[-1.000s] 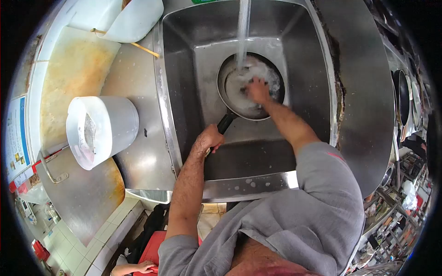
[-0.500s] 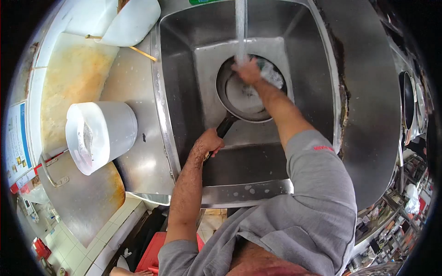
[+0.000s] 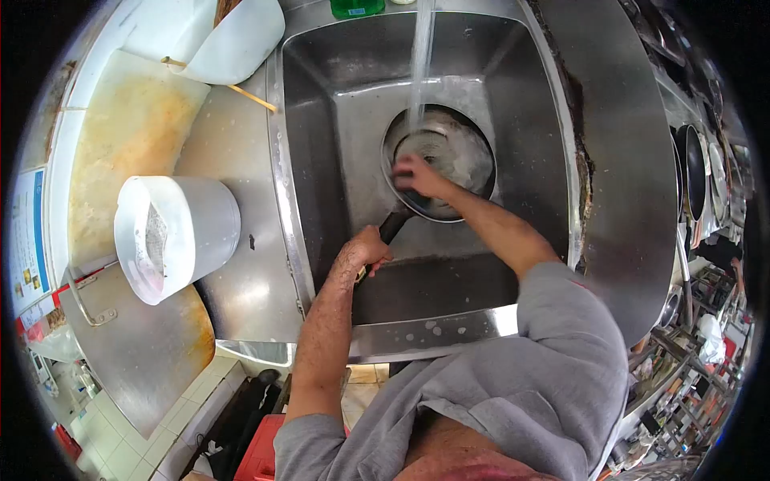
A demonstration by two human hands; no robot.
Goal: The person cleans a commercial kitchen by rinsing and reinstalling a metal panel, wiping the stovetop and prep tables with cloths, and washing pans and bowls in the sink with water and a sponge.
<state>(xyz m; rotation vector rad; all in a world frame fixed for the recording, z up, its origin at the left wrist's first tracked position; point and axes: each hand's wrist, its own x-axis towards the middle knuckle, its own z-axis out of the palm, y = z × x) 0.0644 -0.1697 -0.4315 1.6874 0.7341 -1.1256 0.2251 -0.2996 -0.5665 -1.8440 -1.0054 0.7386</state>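
- Pan [image 3: 457, 156]: in sink [image 3: 533, 120], under running water [image 3: 422, 60].
- My L hand [image 3: 369, 248]: closed on handle [image 3: 393, 226]; axis runs fwd-R to pan.
- My R hand [image 3: 420, 177]: nearer, at pan's near-L side; fingers blurred, can't tell grip.

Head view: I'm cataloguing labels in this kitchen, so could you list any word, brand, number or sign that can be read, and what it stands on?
No text can be read with certainty.
Wall poster at far left: printing too small to read.
Green container at the top edge: label too small and cut off.
Grey sleeve: red mark, too blurred to read.
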